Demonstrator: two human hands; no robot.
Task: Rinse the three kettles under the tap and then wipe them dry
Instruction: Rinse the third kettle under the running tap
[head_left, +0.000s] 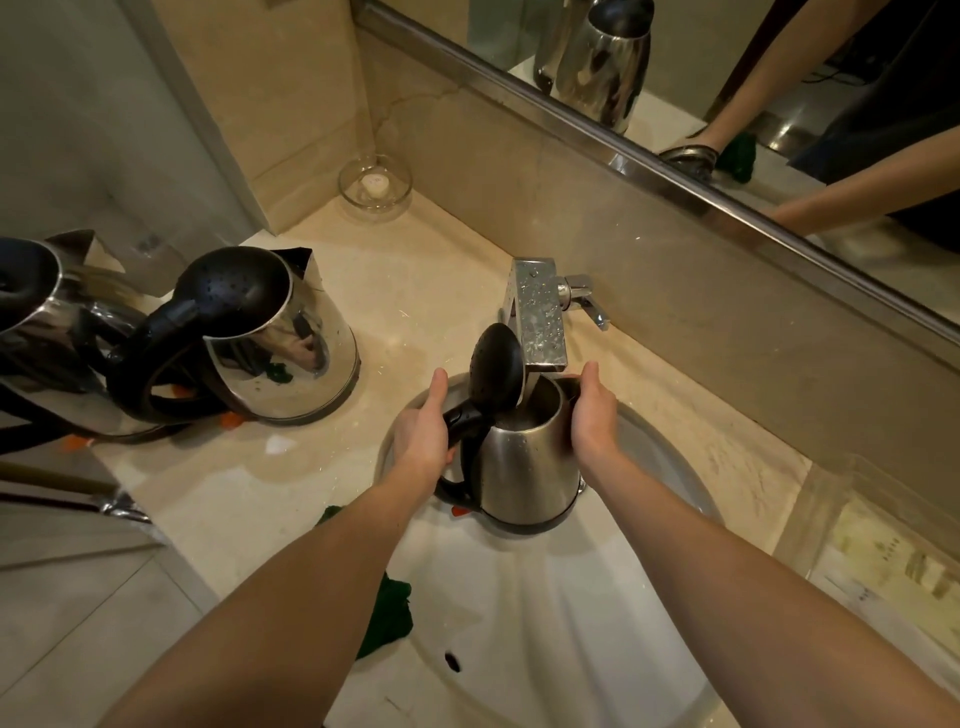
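Rinse step judged in hand. Stainless kettle (530, 467) is held over the sink basin (665, 467), mouth under the tap (537, 322) (lid up). Left hand (423, 431) is wrapped round its handle, and right hand (592, 415) is curled round the body. Next, tipping out is called for, then the green cloth (389, 613).

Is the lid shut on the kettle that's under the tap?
No, the black lid of the kettle under the tap stands flipped up, so the inside shows.
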